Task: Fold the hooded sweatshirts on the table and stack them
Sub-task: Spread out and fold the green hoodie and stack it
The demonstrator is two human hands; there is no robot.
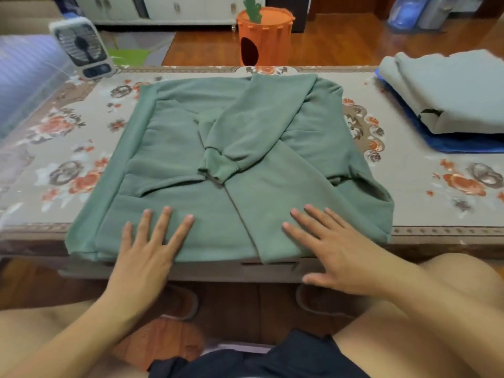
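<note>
A green hooded sweatshirt (174,148) lies flat across the middle of the table (425,186), both sleeves folded inward and crossing over its front. My left hand (147,249) rests flat on its near left edge, fingers straight and spread. My right hand (330,249) lies flat on the near right part, fingers straight, thumb hanging over the table's front edge. At the right end of the table sits a folded grey-green sweatshirt (452,88) on top of a folded blue one (458,143).
A small white desk fan (81,47) stands at the table's far left corner. An orange carrot-shaped bin (264,36) sits on the wooden floor behind the table. A clear plastic box (24,77) is at the left. My knees are under the front edge.
</note>
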